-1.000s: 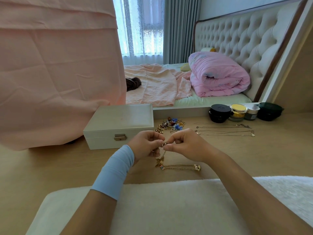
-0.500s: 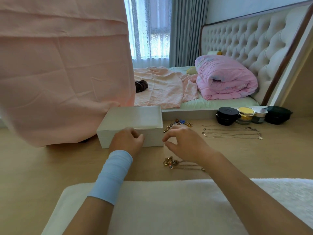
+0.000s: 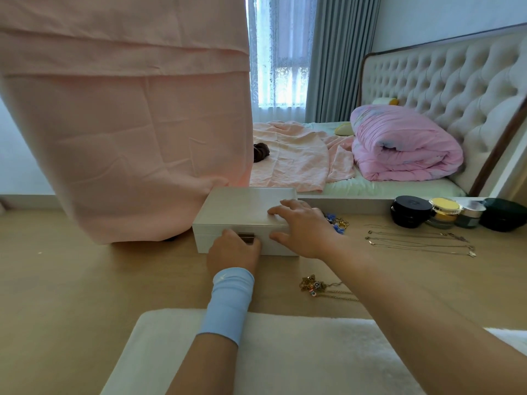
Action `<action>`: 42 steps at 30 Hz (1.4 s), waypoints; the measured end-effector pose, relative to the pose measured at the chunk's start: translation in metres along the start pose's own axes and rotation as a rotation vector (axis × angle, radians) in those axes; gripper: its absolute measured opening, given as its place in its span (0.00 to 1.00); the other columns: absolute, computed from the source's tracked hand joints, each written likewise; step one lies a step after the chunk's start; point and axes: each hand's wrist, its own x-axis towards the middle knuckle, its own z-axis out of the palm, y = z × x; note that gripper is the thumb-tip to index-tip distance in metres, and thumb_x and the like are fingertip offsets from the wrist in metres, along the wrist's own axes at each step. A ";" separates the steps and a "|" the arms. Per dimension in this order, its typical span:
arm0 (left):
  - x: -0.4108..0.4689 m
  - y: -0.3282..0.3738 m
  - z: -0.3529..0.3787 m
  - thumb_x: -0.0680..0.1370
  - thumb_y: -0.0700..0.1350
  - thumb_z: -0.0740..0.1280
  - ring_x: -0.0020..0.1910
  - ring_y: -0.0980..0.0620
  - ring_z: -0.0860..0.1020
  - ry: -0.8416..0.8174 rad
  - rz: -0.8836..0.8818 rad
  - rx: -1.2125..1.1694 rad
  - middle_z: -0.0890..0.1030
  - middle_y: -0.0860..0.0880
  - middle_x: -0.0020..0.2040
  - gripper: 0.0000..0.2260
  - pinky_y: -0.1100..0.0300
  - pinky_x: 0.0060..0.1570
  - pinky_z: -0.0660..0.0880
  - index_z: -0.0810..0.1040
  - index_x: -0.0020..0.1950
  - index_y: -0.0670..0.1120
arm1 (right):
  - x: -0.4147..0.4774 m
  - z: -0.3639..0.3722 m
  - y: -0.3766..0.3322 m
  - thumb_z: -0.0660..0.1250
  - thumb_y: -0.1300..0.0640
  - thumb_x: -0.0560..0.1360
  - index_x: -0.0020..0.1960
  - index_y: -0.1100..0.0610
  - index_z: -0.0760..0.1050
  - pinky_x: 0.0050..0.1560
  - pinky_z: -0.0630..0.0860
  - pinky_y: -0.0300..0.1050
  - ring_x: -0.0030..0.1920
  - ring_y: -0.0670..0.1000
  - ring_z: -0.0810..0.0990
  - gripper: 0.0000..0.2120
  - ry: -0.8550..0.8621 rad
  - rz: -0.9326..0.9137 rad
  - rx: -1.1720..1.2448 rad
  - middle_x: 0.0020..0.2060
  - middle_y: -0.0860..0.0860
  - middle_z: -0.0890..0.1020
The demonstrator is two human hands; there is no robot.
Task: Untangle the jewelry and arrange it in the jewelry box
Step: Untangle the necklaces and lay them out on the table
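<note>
The white jewelry box (image 3: 242, 206) stands closed on the wooden floor. My left hand (image 3: 232, 250), with a blue wrist band, is curled against the box front, its fingers on the metal clasp (image 3: 247, 238). My right hand (image 3: 303, 228) lies spread over the lid's right corner, thumb against the front face. A gold charm bracelet (image 3: 315, 286) lies loose on the floor under my right forearm. A tangled heap of jewelry (image 3: 339, 222) with blue pieces sits right of the box, partly hidden by my right hand. Several thin necklaces (image 3: 419, 240) lie stretched out in rows further right.
Several cosmetic jars (image 3: 412, 215) stand by the bed platform at the right. A pink cloth (image 3: 122, 124) hangs just behind and left of the box. A white fluffy rug (image 3: 285, 354) lies under my forearms. A bed with a rolled pink quilt (image 3: 402, 146) is behind.
Both hands let go of the gold bracelet, which now lies on the floor. They moved forward to the box: the left onto the clasp, the right onto the lid.
</note>
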 end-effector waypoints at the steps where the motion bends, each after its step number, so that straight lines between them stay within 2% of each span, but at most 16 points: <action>1: 0.000 0.001 0.000 0.74 0.58 0.67 0.37 0.48 0.73 0.002 0.004 0.005 0.79 0.47 0.41 0.17 0.58 0.37 0.68 0.71 0.45 0.44 | 0.001 0.000 0.001 0.63 0.40 0.80 0.76 0.42 0.63 0.75 0.59 0.61 0.78 0.55 0.58 0.26 0.000 0.002 0.022 0.79 0.51 0.61; 6: 0.002 0.004 -0.001 0.73 0.57 0.68 0.37 0.49 0.72 -0.010 -0.004 0.026 0.74 0.49 0.38 0.16 0.58 0.36 0.67 0.71 0.45 0.45 | 0.005 0.000 0.002 0.63 0.41 0.80 0.75 0.42 0.65 0.73 0.64 0.60 0.77 0.55 0.60 0.25 0.045 -0.022 0.027 0.78 0.49 0.62; 11: 0.003 0.004 0.003 0.73 0.56 0.68 0.38 0.48 0.73 -0.007 -0.028 -0.006 0.75 0.49 0.39 0.15 0.58 0.36 0.67 0.71 0.46 0.45 | 0.000 0.006 0.000 0.62 0.45 0.82 0.76 0.45 0.64 0.62 0.74 0.55 0.74 0.52 0.66 0.23 0.126 -0.102 0.005 0.73 0.47 0.70; 13: 0.003 0.003 0.003 0.73 0.56 0.67 0.38 0.48 0.73 -0.018 -0.022 0.007 0.75 0.49 0.39 0.16 0.59 0.36 0.67 0.72 0.46 0.44 | -0.001 0.009 0.001 0.62 0.46 0.82 0.75 0.49 0.67 0.58 0.75 0.54 0.71 0.53 0.70 0.22 0.219 -0.116 0.011 0.70 0.49 0.74; 16: 0.003 0.001 0.000 0.75 0.56 0.66 0.37 0.49 0.73 -0.055 -0.014 0.049 0.75 0.49 0.37 0.15 0.59 0.35 0.67 0.73 0.47 0.44 | 0.007 0.003 0.002 0.67 0.51 0.80 0.68 0.57 0.74 0.47 0.79 0.54 0.60 0.59 0.78 0.19 0.475 -0.147 0.045 0.61 0.56 0.80; 20: 0.012 0.006 -0.021 0.77 0.56 0.66 0.36 0.51 0.71 -0.038 0.052 0.057 0.74 0.50 0.37 0.14 0.59 0.36 0.67 0.71 0.47 0.45 | 0.028 -0.024 0.003 0.72 0.48 0.77 0.54 0.59 0.73 0.34 0.71 0.47 0.48 0.57 0.75 0.16 0.681 -0.026 0.032 0.50 0.57 0.75; 22: 0.027 0.012 -0.035 0.77 0.53 0.65 0.44 0.49 0.72 0.107 0.176 -0.035 0.76 0.49 0.45 0.11 0.56 0.41 0.69 0.72 0.52 0.46 | 0.038 -0.035 0.003 0.68 0.43 0.78 0.50 0.58 0.69 0.34 0.69 0.46 0.39 0.54 0.74 0.18 0.653 0.112 0.092 0.43 0.53 0.74; 24: 0.047 0.021 -0.040 0.77 0.49 0.64 0.54 0.46 0.70 0.204 0.364 -0.059 0.75 0.46 0.55 0.13 0.52 0.52 0.71 0.72 0.60 0.46 | 0.048 -0.043 0.002 0.67 0.41 0.78 0.48 0.56 0.68 0.32 0.66 0.44 0.34 0.50 0.73 0.19 0.620 0.219 0.217 0.37 0.49 0.74; 27: 0.077 0.031 -0.036 0.78 0.49 0.63 0.67 0.42 0.64 0.123 0.485 0.045 0.67 0.42 0.68 0.23 0.50 0.68 0.63 0.66 0.72 0.46 | 0.061 -0.047 0.005 0.67 0.45 0.79 0.47 0.57 0.69 0.32 0.65 0.41 0.34 0.46 0.71 0.15 0.670 0.251 0.478 0.34 0.48 0.73; 30: 0.099 0.037 -0.027 0.79 0.50 0.62 0.73 0.43 0.58 0.070 0.581 0.151 0.62 0.43 0.74 0.27 0.48 0.71 0.61 0.59 0.76 0.48 | 0.068 -0.046 0.012 0.67 0.51 0.80 0.50 0.57 0.70 0.37 0.69 0.39 0.37 0.47 0.75 0.10 0.702 0.211 0.647 0.36 0.49 0.76; 32: 0.109 0.044 -0.026 0.79 0.50 0.62 0.74 0.45 0.58 0.054 0.634 0.136 0.61 0.46 0.75 0.27 0.48 0.71 0.61 0.59 0.77 0.50 | 0.072 -0.041 0.018 0.66 0.55 0.80 0.58 0.56 0.72 0.45 0.72 0.40 0.47 0.51 0.79 0.09 0.658 0.150 0.657 0.47 0.53 0.80; 33: 0.113 0.048 -0.026 0.79 0.50 0.62 0.75 0.45 0.57 0.025 0.645 0.124 0.60 0.47 0.76 0.27 0.49 0.72 0.61 0.59 0.77 0.51 | 0.075 -0.038 0.021 0.65 0.56 0.80 0.64 0.56 0.72 0.53 0.73 0.41 0.54 0.52 0.79 0.13 0.597 0.117 0.627 0.56 0.54 0.79; 35: 0.118 0.054 -0.025 0.80 0.51 0.61 0.77 0.46 0.55 -0.048 0.655 0.150 0.57 0.47 0.78 0.26 0.49 0.72 0.58 0.59 0.77 0.52 | 0.080 -0.029 0.025 0.65 0.59 0.79 0.73 0.55 0.68 0.67 0.69 0.46 0.68 0.54 0.72 0.22 0.413 0.071 0.510 0.69 0.55 0.72; 37: 0.119 0.056 -0.021 0.80 0.54 0.61 0.78 0.46 0.53 -0.141 0.643 0.206 0.54 0.47 0.79 0.26 0.49 0.74 0.55 0.59 0.77 0.53 | 0.084 -0.022 0.026 0.64 0.57 0.79 0.77 0.53 0.65 0.76 0.61 0.55 0.77 0.57 0.62 0.27 0.246 0.073 0.379 0.78 0.55 0.61; 39: 0.118 0.053 -0.016 0.80 0.58 0.59 0.78 0.46 0.51 -0.240 0.609 0.260 0.53 0.47 0.80 0.28 0.48 0.75 0.52 0.58 0.78 0.54 | 0.084 -0.017 0.025 0.64 0.55 0.79 0.79 0.50 0.61 0.78 0.56 0.61 0.80 0.57 0.54 0.29 0.143 0.089 0.291 0.81 0.55 0.52; 42: 0.112 0.043 -0.007 0.79 0.62 0.57 0.79 0.45 0.47 -0.328 0.527 0.350 0.48 0.48 0.81 0.30 0.45 0.76 0.47 0.54 0.79 0.57 | 0.079 -0.012 0.024 0.64 0.56 0.79 0.79 0.50 0.60 0.78 0.54 0.61 0.80 0.57 0.52 0.31 0.135 0.077 0.211 0.81 0.56 0.52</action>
